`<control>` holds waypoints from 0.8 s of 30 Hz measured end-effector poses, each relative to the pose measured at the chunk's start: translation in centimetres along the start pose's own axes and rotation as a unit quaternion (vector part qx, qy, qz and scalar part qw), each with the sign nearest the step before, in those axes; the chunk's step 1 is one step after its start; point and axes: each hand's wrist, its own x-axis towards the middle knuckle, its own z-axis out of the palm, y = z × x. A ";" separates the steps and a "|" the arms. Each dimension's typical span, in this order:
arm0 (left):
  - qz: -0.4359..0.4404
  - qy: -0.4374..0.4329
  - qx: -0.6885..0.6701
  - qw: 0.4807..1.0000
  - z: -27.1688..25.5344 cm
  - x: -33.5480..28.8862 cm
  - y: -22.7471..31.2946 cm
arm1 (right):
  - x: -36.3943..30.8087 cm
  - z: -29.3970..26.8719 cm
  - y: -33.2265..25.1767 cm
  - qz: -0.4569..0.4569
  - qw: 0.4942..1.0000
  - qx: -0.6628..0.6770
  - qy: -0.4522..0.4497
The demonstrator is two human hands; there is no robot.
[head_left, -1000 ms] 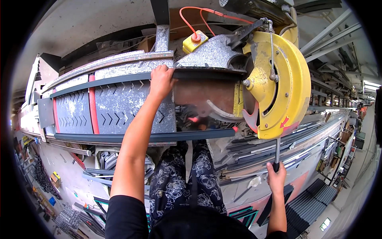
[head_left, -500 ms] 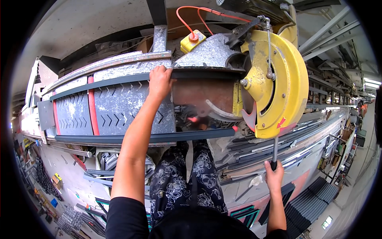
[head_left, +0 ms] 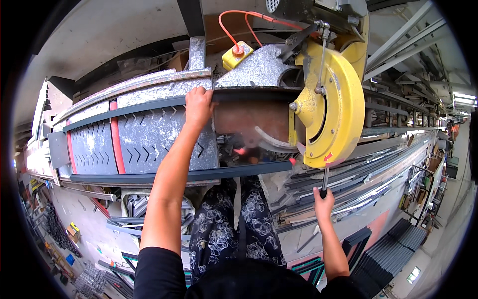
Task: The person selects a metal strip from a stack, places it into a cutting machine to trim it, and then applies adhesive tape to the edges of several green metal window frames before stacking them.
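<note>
My left hand (head_left: 199, 105) is closed over a long dark grey metal profile (head_left: 149, 108) lying along the back fence of the saw bench. The profile runs right, to beneath the yellow blade guard (head_left: 341, 104) of a cut-off saw. My right hand (head_left: 324, 203) wraps round the black grip of the saw's metal pull handle (head_left: 325, 179), below the guard. Most of the blade is hidden by the guard. A second dark grey profile (head_left: 234, 171) lies along the bench's near edge, a red tip at its right end.
The grey bench top (head_left: 144, 142) has arrow-shaped slots and red strips (head_left: 117, 144). A yellow switch box (head_left: 237, 56) with an orange cable sits behind the fence. Several loose metal lengths (head_left: 318, 192) lie right of my legs; stacked dark profiles (head_left: 391, 256) are at lower right.
The saw head with its guard and handle has swung left and down toward the profile, and my right hand has moved left with it. My left hand stays on the profile.
</note>
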 end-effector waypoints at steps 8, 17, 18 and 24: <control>-0.004 -0.020 0.004 1.000 -0.7 -0.5 -0.6 | -2.7 -7.8 -9.5 0.043 0.996 -0.071 -0.030; -0.001 -0.011 -0.013 1.000 0.7 -0.5 0.2 | -2.6 -19.6 -25.9 -0.062 0.990 -0.121 -0.031; -0.003 -0.005 -0.003 1.000 0.1 -0.7 -0.4 | -2.5 -19.8 -27.9 -0.064 0.989 -0.130 -0.015; 0.021 -0.082 0.054 0.995 -6.2 -6.4 -0.1 | 0.1 -24.1 -37.8 -0.310 0.909 -0.277 0.023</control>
